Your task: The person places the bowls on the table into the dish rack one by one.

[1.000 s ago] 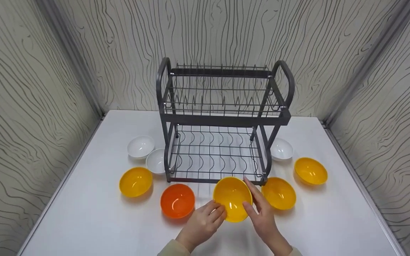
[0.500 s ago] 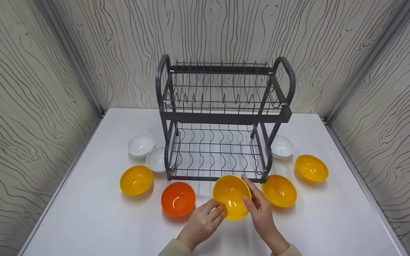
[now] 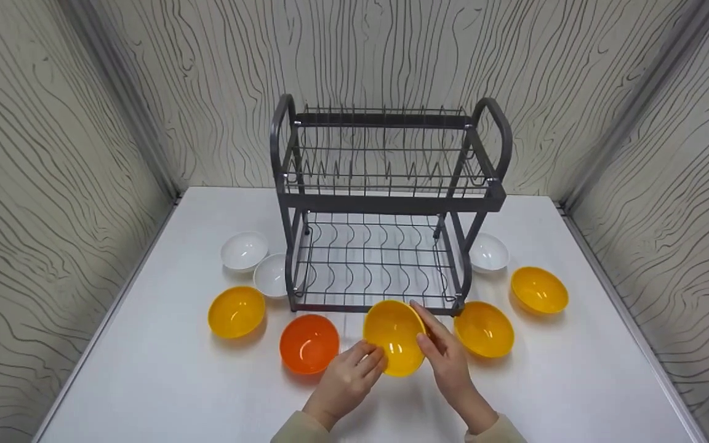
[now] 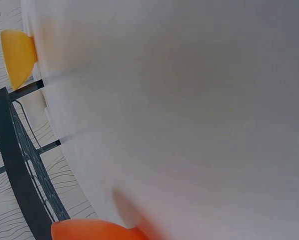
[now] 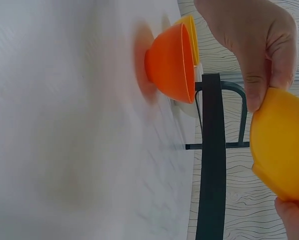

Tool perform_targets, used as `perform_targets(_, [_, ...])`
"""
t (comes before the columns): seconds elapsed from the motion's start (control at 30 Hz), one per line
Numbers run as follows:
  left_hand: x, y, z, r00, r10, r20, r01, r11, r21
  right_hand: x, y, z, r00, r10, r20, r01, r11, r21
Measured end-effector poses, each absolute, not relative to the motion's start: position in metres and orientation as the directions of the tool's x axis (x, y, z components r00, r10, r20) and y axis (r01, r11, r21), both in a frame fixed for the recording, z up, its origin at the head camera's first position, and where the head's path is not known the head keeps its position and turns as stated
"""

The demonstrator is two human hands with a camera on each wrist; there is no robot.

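In the head view a yellow bowl (image 3: 395,338) is held tilted in front of the dish rack, its hollow facing the camera. My left hand (image 3: 347,380) pinches its lower left rim. On the right side my right hand (image 3: 450,369) grips it, thumb at the rim and fingers along the outside. The right wrist view shows this yellow bowl (image 5: 284,145) raised off the table, the left hand (image 5: 257,42) at one edge and part of the right hand (image 5: 295,220) at the other. Neither hand appears in the left wrist view.
A two-tier dark wire dish rack (image 3: 391,204) stands mid-table. Left of it are two white bowls (image 3: 244,251), a yellow bowl (image 3: 237,312) and, nearer, an orange bowl (image 3: 309,344). To its right sit a white bowl (image 3: 490,253) and two yellow bowls (image 3: 484,330). Patterned walls surround the table.
Both hands have shifted the held yellow bowl slightly left and toward the rack, with a small turn. The other bowls have stayed in place; the head view has tilted a little.
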State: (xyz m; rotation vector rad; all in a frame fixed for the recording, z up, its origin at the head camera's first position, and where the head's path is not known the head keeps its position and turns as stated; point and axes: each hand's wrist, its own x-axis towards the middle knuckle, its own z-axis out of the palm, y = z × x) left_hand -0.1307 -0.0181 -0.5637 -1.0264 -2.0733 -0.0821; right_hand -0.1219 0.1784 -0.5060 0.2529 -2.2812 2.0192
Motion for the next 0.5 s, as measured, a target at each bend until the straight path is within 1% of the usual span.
perform_targets(0.13, [-0.137,-0.021,-0.561,-0.358,0.644,0.676,0.697,0.666,-0.266,-0.129,0.178,-0.502,-0.982,-0.083,0.170,-0.178,0.112,-0.978])
perform_targets(0.27, [-0.144,-0.024,-0.557,-0.353,0.651,0.672,0.701,0.660,-0.271,-0.136,0.177,-0.500,-0.981,-0.093,0.171,-0.179,0.093,-0.979])
perform_targets(0.37, [-0.149,-0.028,-0.553,-0.365,0.663,0.654,0.705,0.656,-0.271,-0.141,0.177,-0.498,-0.982,-0.103,0.160,-0.167,0.072,-0.983])
perform_targets(0.5, [-0.154,-0.035,-0.546,-0.423,0.678,0.601,0.728,0.650,-0.221,-0.149,0.174,-0.495,-0.984,-0.107,0.140,-0.146,0.050,-0.988])
